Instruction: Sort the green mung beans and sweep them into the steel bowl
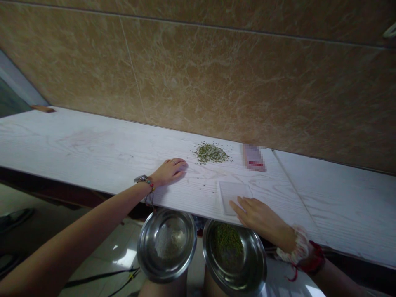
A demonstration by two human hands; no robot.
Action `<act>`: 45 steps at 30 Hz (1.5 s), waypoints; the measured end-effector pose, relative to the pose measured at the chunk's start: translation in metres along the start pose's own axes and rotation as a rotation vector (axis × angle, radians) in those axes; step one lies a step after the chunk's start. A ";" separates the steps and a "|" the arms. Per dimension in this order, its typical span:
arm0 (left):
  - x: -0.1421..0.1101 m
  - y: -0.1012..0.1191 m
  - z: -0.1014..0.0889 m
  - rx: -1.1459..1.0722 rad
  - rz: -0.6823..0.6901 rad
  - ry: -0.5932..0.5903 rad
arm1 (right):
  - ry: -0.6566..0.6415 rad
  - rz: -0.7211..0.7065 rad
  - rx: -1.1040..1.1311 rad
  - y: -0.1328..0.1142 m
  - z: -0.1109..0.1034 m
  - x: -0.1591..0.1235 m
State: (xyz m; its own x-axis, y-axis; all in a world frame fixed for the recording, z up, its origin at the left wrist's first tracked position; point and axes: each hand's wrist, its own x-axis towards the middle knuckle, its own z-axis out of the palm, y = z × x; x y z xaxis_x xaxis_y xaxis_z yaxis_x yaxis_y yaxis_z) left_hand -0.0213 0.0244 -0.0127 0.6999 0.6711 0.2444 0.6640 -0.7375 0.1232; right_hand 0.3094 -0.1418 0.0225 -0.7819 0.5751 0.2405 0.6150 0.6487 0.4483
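Note:
My left hand (169, 171) rests palm down on the white wood-grain tabletop (102, 144), fingers stretched out and a little apart. Just beyond its fingertips lies a loose, spread pile of small green beans (210, 153), which look like mung beans. A few stray beans are scattered nearer the front edge. My right hand (255, 216) lies with its fingers extended over a flat, clear plastic piece (228, 189), perhaps a lid or shallow box. The fingertips appear to touch it, and I see no grip around it.
Below the table edge, a steel bowl (145, 247) holds pale, whitish contents; a second steel bowl (258, 264) holds green beans. Both sit on my legs. A blurred-out packet or card (254, 157) lies right of the pile. A tan marbled wall (198, 74) stands behind. Dark cables (99, 277) cross the floor.

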 end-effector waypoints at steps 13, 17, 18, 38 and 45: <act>0.000 0.004 0.000 -0.020 -0.072 0.003 | 0.211 0.151 0.168 0.027 -0.023 0.036; 0.000 0.003 0.001 -0.027 -0.076 0.012 | 0.251 0.134 0.162 0.021 -0.018 0.056; 0.000 0.003 0.001 -0.028 -0.075 0.015 | 0.251 0.128 0.151 0.020 -0.017 0.059; 0.000 -0.001 0.004 -0.026 -0.066 0.056 | 0.246 0.082 0.153 0.011 -0.022 0.051; 0.000 -0.001 0.004 -0.028 -0.070 0.056 | 0.223 0.141 0.182 0.018 -0.017 0.037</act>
State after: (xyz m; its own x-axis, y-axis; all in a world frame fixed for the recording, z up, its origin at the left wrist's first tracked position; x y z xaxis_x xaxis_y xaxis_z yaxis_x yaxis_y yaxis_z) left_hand -0.0207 0.0251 -0.0163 0.6357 0.7162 0.2879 0.7027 -0.6913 0.1682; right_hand 0.2898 -0.1171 0.0541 -0.6786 0.5549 0.4813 0.7109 0.6608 0.2405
